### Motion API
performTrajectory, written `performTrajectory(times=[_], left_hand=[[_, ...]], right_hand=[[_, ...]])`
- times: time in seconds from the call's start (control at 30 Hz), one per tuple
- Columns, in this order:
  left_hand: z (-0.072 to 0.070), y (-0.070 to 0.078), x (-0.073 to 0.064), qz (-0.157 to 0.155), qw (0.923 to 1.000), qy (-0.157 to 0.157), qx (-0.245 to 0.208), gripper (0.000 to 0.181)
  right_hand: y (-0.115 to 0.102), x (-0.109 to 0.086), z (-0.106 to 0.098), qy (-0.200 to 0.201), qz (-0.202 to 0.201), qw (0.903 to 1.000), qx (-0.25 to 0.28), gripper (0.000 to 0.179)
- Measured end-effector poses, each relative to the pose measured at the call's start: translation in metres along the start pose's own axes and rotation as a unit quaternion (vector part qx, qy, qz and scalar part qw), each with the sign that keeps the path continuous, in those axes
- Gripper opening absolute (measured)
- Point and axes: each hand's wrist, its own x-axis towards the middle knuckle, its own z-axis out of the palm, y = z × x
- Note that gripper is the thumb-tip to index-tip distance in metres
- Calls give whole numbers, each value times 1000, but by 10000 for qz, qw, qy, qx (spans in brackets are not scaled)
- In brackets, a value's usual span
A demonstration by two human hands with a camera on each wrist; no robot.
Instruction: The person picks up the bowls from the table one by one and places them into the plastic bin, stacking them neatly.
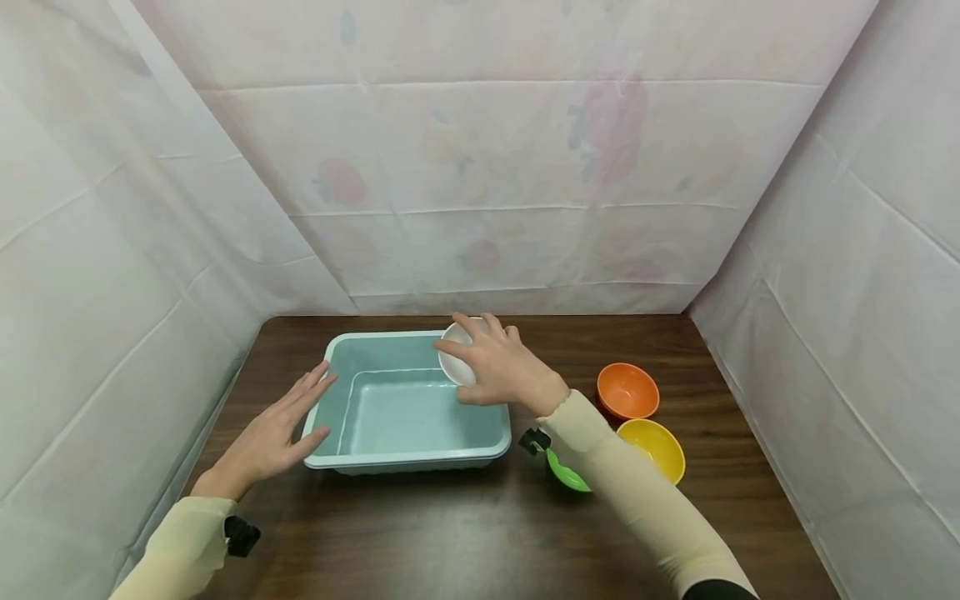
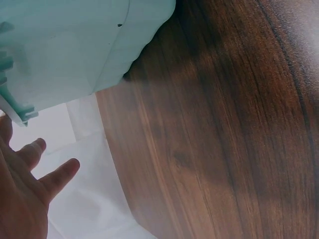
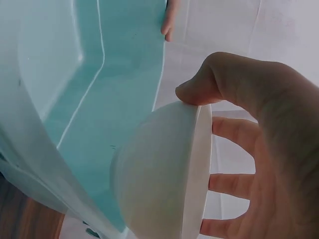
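"What could trip us up, starting at the left?"

"Our left hand (image 1: 272, 440) has fingers spread beside the tub (image 1: 405, 459), gripping nothing; we can't tell if it touches. A nudge there might shift the tub. Our right hand (image 1: 506, 367) pinches the white bowl (image 1: 455, 367) by its rim over the tub's right end. If that slim hold slips, we'd drop it. Our right sleeve (image 1: 637, 500) partly hides the green bowl (image 1: 567, 476) and could brush it."

"And the materials?"

"Tub: plastic-looking, rounded rectangle. Table (image 1: 450, 533): dark wood grain. Orange bowl (image 1: 628, 390), yellow bowl (image 1: 662, 448): smooth, round, glossy."
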Motion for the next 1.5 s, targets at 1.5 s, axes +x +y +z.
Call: performTrajectory(times=[1.5], left_hand=[[-3,1,-12,73,9999,121,-40,80]], right_hand=[[-30,45,25,-334,-570,9976,-204,70]])
